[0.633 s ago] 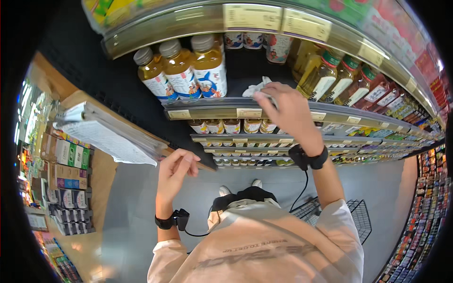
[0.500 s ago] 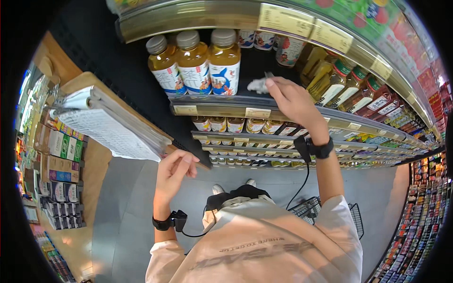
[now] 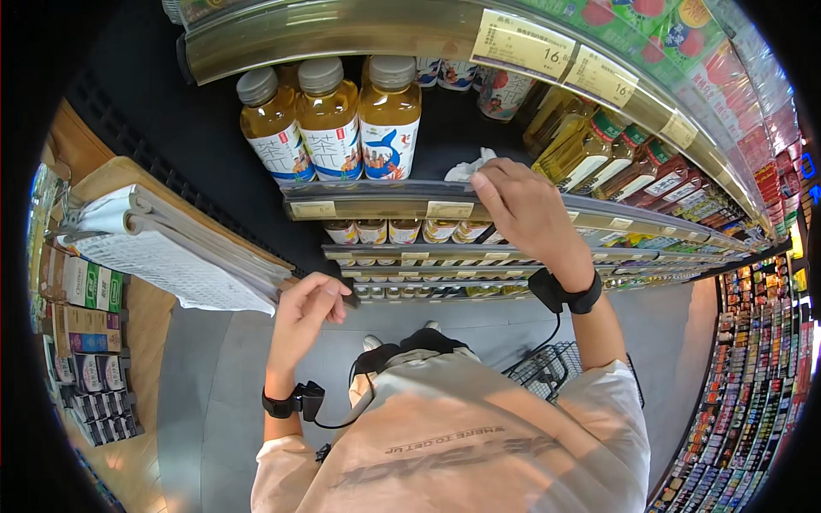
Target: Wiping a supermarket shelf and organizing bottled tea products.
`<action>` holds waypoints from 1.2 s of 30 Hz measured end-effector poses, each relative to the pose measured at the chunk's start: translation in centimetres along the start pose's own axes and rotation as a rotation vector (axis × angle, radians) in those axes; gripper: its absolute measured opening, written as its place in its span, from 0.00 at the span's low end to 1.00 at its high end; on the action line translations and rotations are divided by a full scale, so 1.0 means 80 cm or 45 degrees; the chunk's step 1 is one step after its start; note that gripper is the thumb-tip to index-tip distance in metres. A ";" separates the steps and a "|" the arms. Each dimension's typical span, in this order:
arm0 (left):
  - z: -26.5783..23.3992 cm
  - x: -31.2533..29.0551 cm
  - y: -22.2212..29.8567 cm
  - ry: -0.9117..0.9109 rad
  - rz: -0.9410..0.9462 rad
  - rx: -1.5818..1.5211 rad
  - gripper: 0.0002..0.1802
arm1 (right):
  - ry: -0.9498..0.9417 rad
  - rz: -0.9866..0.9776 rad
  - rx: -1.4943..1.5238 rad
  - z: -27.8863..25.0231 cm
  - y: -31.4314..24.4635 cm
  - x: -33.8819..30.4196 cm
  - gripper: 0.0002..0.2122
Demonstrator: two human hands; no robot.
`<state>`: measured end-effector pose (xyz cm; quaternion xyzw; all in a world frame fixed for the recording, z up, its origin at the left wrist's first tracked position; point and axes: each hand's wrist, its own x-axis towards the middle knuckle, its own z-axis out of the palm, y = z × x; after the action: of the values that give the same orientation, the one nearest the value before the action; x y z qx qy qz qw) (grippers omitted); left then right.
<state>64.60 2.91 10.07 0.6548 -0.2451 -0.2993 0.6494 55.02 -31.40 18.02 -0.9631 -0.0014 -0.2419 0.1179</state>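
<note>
My right hand (image 3: pixel 532 209) is closed on a crumpled white tissue (image 3: pixel 468 168), pressed near the front lip of the dark shelf (image 3: pixel 438 156). Left of it stand amber drink bottles with grey caps; the nearest bottle (image 3: pixel 391 141) has a blue whale on its white label. Clear bottles with green caps (image 3: pixel 599 144) stand right of that hand. My left hand (image 3: pixel 305 312) hangs lower down, fingers loosely curled and partly apart, with nothing visible in it. It is nearest to a stack of written sheets (image 3: pixel 175 256) hanging at the shelving's end.
Pale price tags (image 3: pixel 523 43) line the shelf rail overhead. Lower shelves (image 3: pixel 410 254) carry more bottles. A black wire basket (image 3: pixel 547 369) is on the grey floor by my right side. Boxed goods (image 3: pixel 90 333) stand at left, and packed shelves (image 3: pixel 735 385) at right.
My right hand and the tissue have shifted slightly left and down along the shelf front. The left hand keeps much the same pose. The whole view has shifted a little.
</note>
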 end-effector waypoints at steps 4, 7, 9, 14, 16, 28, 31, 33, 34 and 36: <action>0.009 0.015 0.008 -0.052 0.006 -0.004 0.14 | 0.026 0.170 -0.016 0.005 0.021 0.009 0.15; 0.017 0.020 0.012 -0.094 0.002 0.004 0.14 | 0.119 0.125 -0.051 0.028 0.036 0.024 0.16; 0.021 0.026 0.016 -0.115 0.013 0.020 0.14 | 0.127 0.172 -0.058 0.038 0.042 0.033 0.18; 0.024 0.037 0.018 -0.151 -0.005 0.011 0.14 | 0.195 0.144 -0.250 0.032 0.018 0.000 0.23; 0.024 0.042 0.018 -0.152 -0.002 0.015 0.14 | 0.208 0.155 -0.380 0.025 0.014 -0.005 0.24; 0.025 0.041 0.022 -0.094 0.033 0.047 0.13 | 0.286 0.230 -0.335 0.050 0.051 0.027 0.24; 0.022 0.038 0.022 -0.053 0.036 0.033 0.13 | 0.232 0.173 -0.465 0.027 0.028 0.016 0.23; 0.019 0.036 0.017 -0.031 0.037 0.016 0.13 | -0.020 0.333 -0.192 0.004 0.014 0.012 0.20; 0.017 0.035 0.017 -0.001 0.058 0.028 0.14 | -0.033 0.328 -0.196 0.004 0.016 0.011 0.20; 0.017 0.034 0.018 0.034 0.072 0.024 0.14 | -0.028 0.385 -0.056 0.003 0.022 0.009 0.19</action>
<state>65.64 0.00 11.35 0.6576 -0.2575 -0.2697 0.6546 55.89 -33.07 17.78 -0.9573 0.1477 -0.2109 0.1317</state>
